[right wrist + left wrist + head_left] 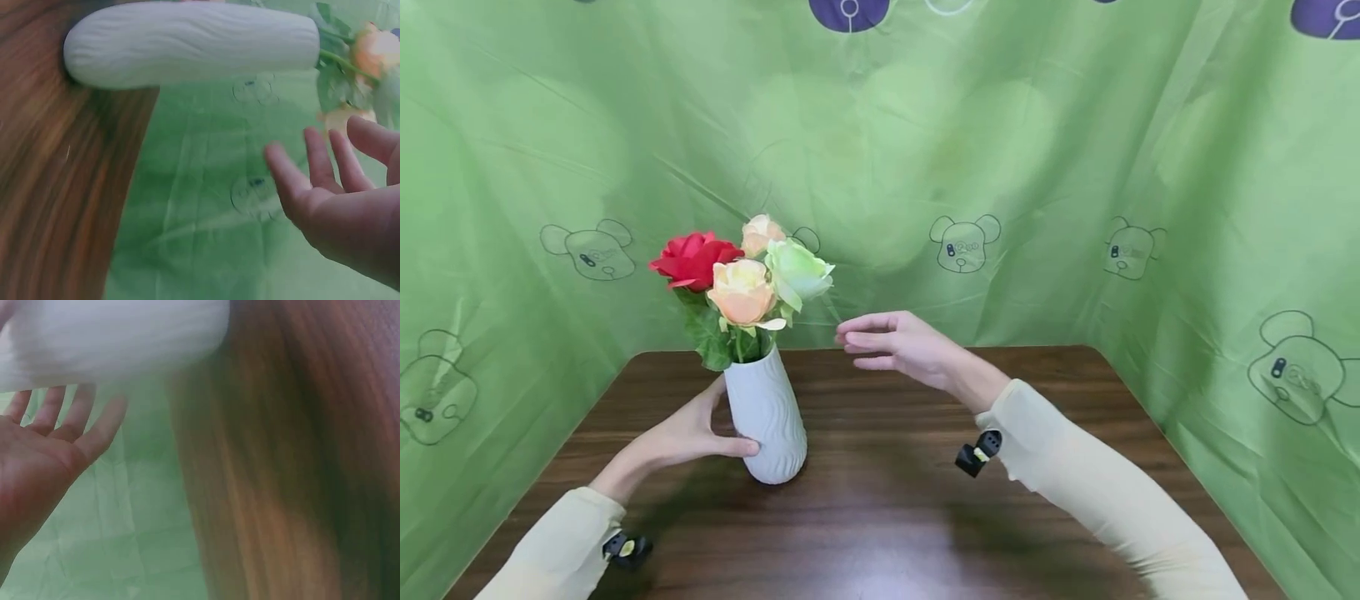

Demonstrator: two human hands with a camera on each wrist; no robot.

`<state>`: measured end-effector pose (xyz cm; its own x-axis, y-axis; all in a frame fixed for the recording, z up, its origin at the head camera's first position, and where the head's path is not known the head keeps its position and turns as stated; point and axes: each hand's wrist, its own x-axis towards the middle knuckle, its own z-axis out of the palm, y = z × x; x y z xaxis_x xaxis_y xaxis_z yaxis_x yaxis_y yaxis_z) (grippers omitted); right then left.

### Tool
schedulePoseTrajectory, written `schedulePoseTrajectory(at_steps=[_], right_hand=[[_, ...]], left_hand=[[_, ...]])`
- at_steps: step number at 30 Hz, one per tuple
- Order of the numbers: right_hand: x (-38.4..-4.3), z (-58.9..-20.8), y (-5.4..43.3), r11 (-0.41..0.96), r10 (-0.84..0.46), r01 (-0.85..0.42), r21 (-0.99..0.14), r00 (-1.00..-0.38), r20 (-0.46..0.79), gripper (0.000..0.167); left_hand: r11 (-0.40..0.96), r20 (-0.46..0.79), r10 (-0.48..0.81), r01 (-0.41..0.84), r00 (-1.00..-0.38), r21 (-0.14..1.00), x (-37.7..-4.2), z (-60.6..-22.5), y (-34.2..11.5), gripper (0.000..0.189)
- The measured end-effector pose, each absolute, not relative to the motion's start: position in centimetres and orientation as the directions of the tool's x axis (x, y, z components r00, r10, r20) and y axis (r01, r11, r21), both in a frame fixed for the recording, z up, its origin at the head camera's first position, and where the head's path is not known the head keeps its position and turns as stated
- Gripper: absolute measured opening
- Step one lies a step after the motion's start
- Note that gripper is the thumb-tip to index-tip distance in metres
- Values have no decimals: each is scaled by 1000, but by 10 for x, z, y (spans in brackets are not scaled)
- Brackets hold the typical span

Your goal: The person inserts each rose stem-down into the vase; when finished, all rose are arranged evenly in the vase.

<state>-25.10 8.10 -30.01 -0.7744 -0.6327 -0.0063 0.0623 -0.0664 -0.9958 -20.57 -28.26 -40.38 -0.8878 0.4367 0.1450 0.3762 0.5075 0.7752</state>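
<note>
A white vase (766,417) with a wavy ribbed surface stands on the brown table, left of the middle. My left hand (696,429) grips its side, thumb across the front and the other fingers behind it; in the left wrist view those fingers (103,422) reach past the vase wall. Out of the vase rise a red rose (694,260), a front peach rose (742,292), a back peach rose (763,234) and a pale green rose (800,271), with green leaves (709,337). To their right my right hand (910,346) hovers over the table, fingers loosely spread, holding nothing.
The dark wood-grain table (880,517) has rounded far corners. Green cloth (880,167) printed with bear heads hangs behind it and along both sides. A small black device (979,452) sits at the right cuff, another device (627,550) at the left cuff.
</note>
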Motion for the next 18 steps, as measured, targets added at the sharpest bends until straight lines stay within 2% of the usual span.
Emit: schedulePoseTrajectory(at_steps=[4,8,12,15,18], right_hand=[[-248,-291,116,47,-588,-68,-997,-808,28,38],[-247,-282,155,156,-521,-194,-968,-849,86,42],[-248,-273,188,268,-432,-278,-922,-891,143,48],[-248,-268,209,407,-365,-364,-838,-906,217,52],[-248,-266,227,592,-321,-441,-675,-897,305,55]], left_hand=[[572,244,391,442,-887,691,-200,-387,-291,96],[566,373,372,527,-850,634,-194,-370,-302,68],[661,429,350,544,-833,517,-189,-347,-316,47],[782,423,336,499,-842,374,-189,-331,-327,46],[865,391,344,450,-854,221,-192,-321,-338,55]])
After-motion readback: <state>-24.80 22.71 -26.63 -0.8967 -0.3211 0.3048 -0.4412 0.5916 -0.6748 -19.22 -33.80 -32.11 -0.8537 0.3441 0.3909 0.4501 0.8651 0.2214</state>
